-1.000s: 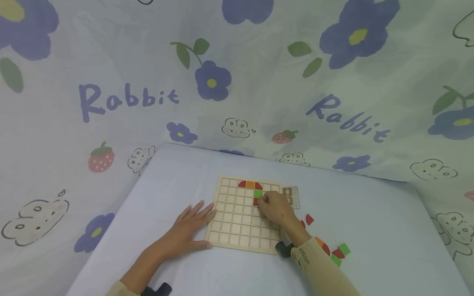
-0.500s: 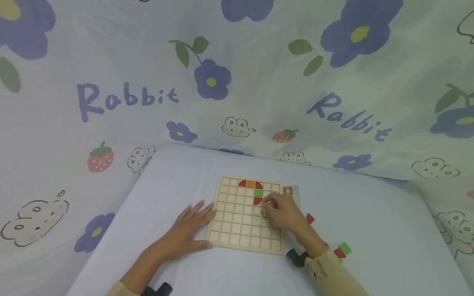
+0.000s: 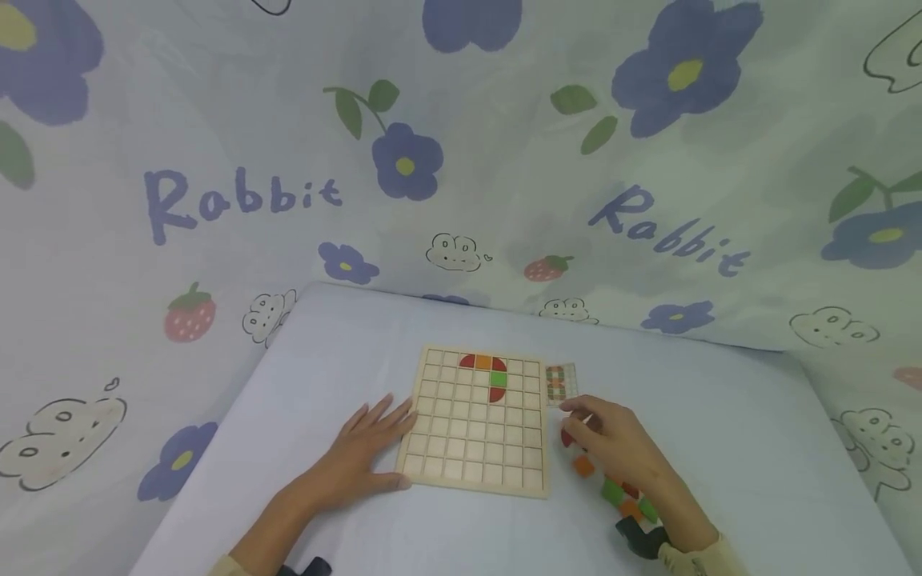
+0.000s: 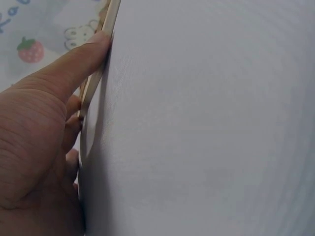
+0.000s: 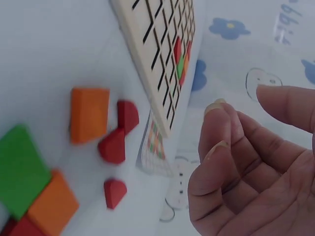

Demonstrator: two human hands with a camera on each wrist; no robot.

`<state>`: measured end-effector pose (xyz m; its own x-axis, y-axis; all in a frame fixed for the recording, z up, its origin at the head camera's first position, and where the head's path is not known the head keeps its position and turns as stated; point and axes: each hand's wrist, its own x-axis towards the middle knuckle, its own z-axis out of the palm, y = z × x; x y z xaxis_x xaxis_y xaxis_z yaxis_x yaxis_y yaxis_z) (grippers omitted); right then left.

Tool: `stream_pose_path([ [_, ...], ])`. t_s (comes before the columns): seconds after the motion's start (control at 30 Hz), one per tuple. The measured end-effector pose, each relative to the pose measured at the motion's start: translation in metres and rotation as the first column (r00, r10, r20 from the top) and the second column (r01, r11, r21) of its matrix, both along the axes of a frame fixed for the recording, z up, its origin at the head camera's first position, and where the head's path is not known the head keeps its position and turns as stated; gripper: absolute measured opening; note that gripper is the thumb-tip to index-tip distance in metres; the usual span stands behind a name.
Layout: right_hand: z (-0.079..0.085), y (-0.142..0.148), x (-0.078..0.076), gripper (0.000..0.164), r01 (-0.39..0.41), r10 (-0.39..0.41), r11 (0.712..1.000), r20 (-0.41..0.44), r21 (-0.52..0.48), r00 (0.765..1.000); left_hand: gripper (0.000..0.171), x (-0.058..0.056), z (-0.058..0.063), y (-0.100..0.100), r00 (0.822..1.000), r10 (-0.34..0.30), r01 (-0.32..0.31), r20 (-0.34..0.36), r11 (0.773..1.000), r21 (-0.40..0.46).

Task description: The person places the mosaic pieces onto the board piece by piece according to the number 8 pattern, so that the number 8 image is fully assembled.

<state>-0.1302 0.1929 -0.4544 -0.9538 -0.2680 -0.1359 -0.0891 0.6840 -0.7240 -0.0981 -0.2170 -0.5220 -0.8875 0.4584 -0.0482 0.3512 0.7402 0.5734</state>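
Note:
A wooden grid board (image 3: pixel 468 428) lies on the white table. Along its top and down one column sit red quarter-round pieces (image 3: pixel 497 394), an orange square (image 3: pixel 483 362) and a green square (image 3: pixel 499 379). My left hand (image 3: pixel 353 464) rests flat with fingers spread, thumb and fingertips against the board's left edge. Right of the board, my right hand (image 3: pixel 615 440) hovers over loose pieces, fingers bent and holding nothing. In the right wrist view, a gap separates thumb from fingers, and small red pieces (image 5: pixel 113 146) lie near an orange block (image 5: pixel 89 115).
A small printed pattern card (image 3: pixel 563 384) lies at the board's right edge. More loose pieces, including a green block (image 3: pixel 613 490) and an orange one (image 3: pixel 630 509), lie beneath the right forearm. A patterned curtain (image 3: pixel 461 160) stands behind the table.
My right hand has left the red piece in the grid and moved right and toward me, off the board to the loose pieces. The left hand has stayed at the board's edge.

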Motion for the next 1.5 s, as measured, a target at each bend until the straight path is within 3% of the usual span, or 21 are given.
stream_pose_path([
  [0.3,-0.003,0.023,0.026,0.032,0.064,-0.066,0.986,0.01,0.156,0.998,0.097,0.001,0.0,0.0,1.0,0.001,-0.001,0.005,1.0,-0.006],
  [0.5,-0.02,0.017,0.034,0.037,0.11,-0.116,0.933,-0.003,0.342,0.993,0.098,0.0,-0.001,0.001,1.0,0.002,-0.002,0.004,1.0,-0.021],
  [0.67,-0.029,0.01,0.037,0.037,0.103,-0.1,0.889,-0.029,0.446,0.995,0.099,0.0,0.0,0.001,1.0,0.0,0.0,0.013,1.0,-0.009],
  [0.8,-0.033,0.007,0.038,0.035,0.109,-0.103,0.874,-0.038,0.474,0.994,0.098,0.0,0.002,0.002,1.0,-0.002,0.002,0.014,1.0,-0.001],
  [1.2,-0.037,0.008,0.036,0.021,0.092,-0.099,0.873,-0.01,0.478,0.995,0.097,0.001,0.004,0.002,0.999,0.004,-0.005,0.034,1.0,0.008],
  [1.5,-0.04,0.005,0.037,0.021,0.066,-0.049,0.852,-0.046,0.519,0.998,0.098,0.0,0.003,0.002,1.0,-0.005,0.005,0.009,1.0,-0.011],
])
